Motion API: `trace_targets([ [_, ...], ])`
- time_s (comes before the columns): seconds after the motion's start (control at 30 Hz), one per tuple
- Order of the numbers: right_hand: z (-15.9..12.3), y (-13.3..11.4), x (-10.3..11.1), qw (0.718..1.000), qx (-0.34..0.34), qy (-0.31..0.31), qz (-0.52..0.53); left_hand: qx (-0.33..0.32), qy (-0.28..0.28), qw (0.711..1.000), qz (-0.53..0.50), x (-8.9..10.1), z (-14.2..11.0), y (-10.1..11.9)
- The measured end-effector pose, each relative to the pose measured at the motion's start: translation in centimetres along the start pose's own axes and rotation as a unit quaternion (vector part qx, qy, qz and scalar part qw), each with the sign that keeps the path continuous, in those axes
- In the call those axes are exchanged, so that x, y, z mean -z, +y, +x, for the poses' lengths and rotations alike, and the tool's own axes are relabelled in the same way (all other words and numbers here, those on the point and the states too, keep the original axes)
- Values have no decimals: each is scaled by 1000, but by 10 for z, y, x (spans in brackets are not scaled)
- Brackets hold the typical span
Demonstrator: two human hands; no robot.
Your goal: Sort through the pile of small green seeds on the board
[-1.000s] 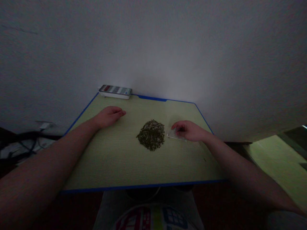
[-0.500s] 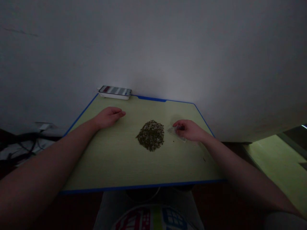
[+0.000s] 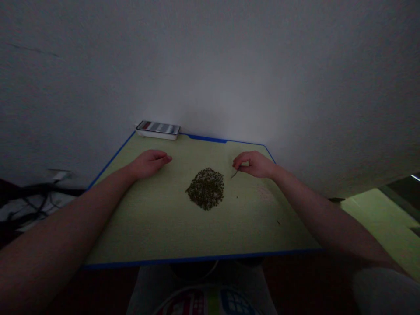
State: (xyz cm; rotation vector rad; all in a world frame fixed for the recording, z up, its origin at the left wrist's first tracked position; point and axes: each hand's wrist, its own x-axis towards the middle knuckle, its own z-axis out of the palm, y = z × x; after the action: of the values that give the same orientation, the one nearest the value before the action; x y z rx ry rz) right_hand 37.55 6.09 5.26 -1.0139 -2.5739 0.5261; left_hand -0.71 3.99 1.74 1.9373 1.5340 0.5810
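Observation:
A heap of small dark greenish-brown grains (image 3: pixel 205 189), mixed with paler bits, lies in the middle of the pale yellow-green board (image 3: pixel 164 232). Resting on the board to the heap's left is my left hand (image 3: pixel 150 163), fingers curled and thumb against them; I see nothing in it. My right hand (image 3: pixel 252 163), just right of the heap, pinches a thin clear plastic piece (image 3: pixel 234 173), tilted so that it shows mostly as a narrow edge. One stray grain (image 3: pixel 237 197) sits below that hand, near a faint pinkish-white patch (image 3: pixel 264 193).
A phone (image 3: pixel 159 127) lies on a white box (image 3: pixel 157 135) at the back left corner, against the wall (image 3: pixel 210 65). Dark cables (image 3: pixel 36 201) hang at the left. A dark sliver (image 3: pixel 278 222) lies at the board's right. The board has a blue edge.
My right hand has moved slightly away from me, and the plastic piece has turned from flat to nearly edge-on. A stray grain now shows on the board. My left hand stays put.

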Motion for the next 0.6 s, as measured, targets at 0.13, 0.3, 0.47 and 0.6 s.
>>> trace_targets([
  [0.13,7,-1,-9,999,29,-18,5,-2,1,1000,-3,0,1,0],
  [0.3,15,0,-14,998,51,-36,-5,3,-3,1000,-10,0,0,-1],
  [0.47,20,0,-17,996,74,-41,-11,2,-7,1000,-7,2,-1,2],
  [0.6,22,-2,-16,996,78,-53,-6,4,-6,1000,-14,2,-2,2],
])
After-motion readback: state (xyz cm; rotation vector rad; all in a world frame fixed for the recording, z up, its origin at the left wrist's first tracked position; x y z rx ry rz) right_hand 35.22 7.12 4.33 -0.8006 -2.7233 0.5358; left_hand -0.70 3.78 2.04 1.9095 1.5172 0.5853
